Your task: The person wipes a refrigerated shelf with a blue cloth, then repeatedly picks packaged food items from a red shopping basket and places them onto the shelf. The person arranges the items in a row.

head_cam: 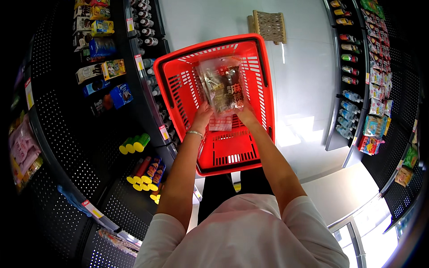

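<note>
A red plastic shopping basket (234, 142) stands before me, with slotted walls and a black handle (263, 60) along its rim. Over or inside it is a clear-fronted snack package (224, 85) that bears writing. My left hand (203, 115) grips its near left corner, and a bracelet circles that wrist. At its near right corner, my right hand (245, 113) has hold of the same package. Beneath its near edge lies a small package with a red grid pattern (220, 123), partly covered. How deep in the basket the held package sits I cannot tell.
A dark shelf on my left carries boxed snacks (114, 68), canister chips (147, 172) and bottles (147, 31). The right shelf has drink cans (349, 57), water bottles (348, 114) and bagged snacks (377, 87). A woven-top stool (269, 27) is on the pale floor (301, 67) beyond the basket.
</note>
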`<state>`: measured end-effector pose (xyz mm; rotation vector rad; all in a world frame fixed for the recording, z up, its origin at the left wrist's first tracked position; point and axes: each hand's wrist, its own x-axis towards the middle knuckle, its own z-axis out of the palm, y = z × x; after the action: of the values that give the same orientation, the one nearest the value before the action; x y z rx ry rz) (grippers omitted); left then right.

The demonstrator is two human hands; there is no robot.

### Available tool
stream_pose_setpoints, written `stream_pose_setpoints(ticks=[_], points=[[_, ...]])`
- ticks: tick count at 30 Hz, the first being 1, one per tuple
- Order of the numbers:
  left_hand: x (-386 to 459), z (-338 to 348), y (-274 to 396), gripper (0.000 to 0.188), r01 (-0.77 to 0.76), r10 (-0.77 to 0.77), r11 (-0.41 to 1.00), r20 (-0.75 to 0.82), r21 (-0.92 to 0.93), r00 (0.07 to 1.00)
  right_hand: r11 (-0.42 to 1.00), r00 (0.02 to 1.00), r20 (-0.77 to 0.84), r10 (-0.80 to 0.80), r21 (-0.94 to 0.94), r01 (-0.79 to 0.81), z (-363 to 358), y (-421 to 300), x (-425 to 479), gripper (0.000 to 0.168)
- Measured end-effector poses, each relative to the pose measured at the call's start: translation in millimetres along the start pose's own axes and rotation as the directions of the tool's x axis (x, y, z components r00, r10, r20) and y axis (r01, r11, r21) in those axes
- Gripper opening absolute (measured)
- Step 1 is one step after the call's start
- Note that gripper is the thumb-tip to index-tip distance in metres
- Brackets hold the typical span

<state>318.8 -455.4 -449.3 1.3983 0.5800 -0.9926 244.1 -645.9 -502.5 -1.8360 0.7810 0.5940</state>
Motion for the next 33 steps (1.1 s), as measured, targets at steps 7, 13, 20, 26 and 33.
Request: stream_pose_setpoints(ticks=[7, 13, 20, 26, 33], points=[[25, 10, -28, 0.054, 0.011, -0.011, 1.000, -0.069, -0.008, 0.998, 0.994, 0.995, -0.017, -0.095, 0.054, 0.096, 7, 18, 6, 0.090], [30, 34, -22, 0.041, -0.017, 0.018, 0.999, -0.030, 0.031, 0.999, 0.978, 0.985, 0.161, 0.060, 0.189, -0.091, -5, 1, 6, 0.081], [23, 11, -47, 0.038, -0.169, 0.150, 0.890, 0.077, 0.425, 0.986, 0.943, 0.983, 0.141, 0.120, 0.292, -0.157, 6, -12, -34, 0.062], [-71, -2, 18, 0.042, -0.058, 0.037, 0.944, 0.070, 0.323, 0.997, 0.621, 0.920, 0.372, 0.123, 0.694, -0.364, -2, -26, -77, 0.034], [-136, -31, 10, 0.046, -0.076, 0.075, 0.997, 0.043, 0.015, 0.996, 0.722, 0.954, 0.275, -0.119, 0.683, -0.107, -9, -64, -149, 0.041]])
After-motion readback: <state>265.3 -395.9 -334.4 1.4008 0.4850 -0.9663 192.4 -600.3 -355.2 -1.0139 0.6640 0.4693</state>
